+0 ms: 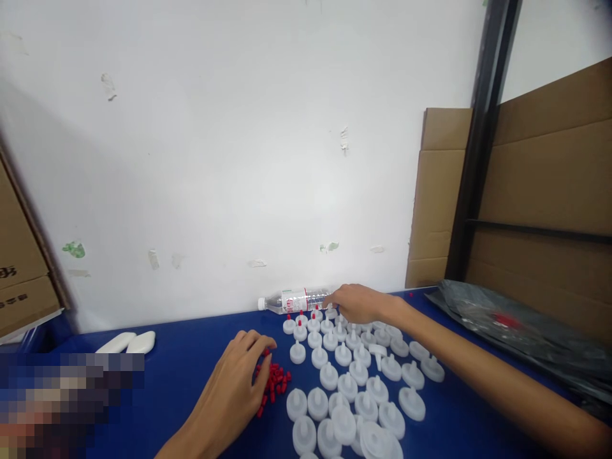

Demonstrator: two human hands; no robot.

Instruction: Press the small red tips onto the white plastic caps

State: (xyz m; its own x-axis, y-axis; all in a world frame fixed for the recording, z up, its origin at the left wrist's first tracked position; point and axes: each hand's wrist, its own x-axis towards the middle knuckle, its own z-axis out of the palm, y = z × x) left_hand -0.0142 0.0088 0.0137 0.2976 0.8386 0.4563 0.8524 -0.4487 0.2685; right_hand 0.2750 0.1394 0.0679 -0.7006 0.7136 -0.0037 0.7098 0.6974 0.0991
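Observation:
My left hand (239,373) is beside a small pile of red caps (276,381). Its thumb and forefinger are apart and curve over the pile's left edge, with a red cap close under the forefinger. Many round white translucent lids with upright spouts (343,355) stand on the blue table. A few in the back left rows wear red caps on their spouts. At the back of the group, my right hand (356,303) has its fingertips pinched together over the spout of a white lid (331,312). What lies between those fingertips is hidden.
A clear plastic bottle (294,300) lies along the wall behind the lids. Two white rounded objects (141,342) rest at left on the blue tabletop (182,347). Grey plastic bag (507,331) and cardboard (549,172) are at right, beside a dark metal post (482,127). A cardboard box (23,255) stands left.

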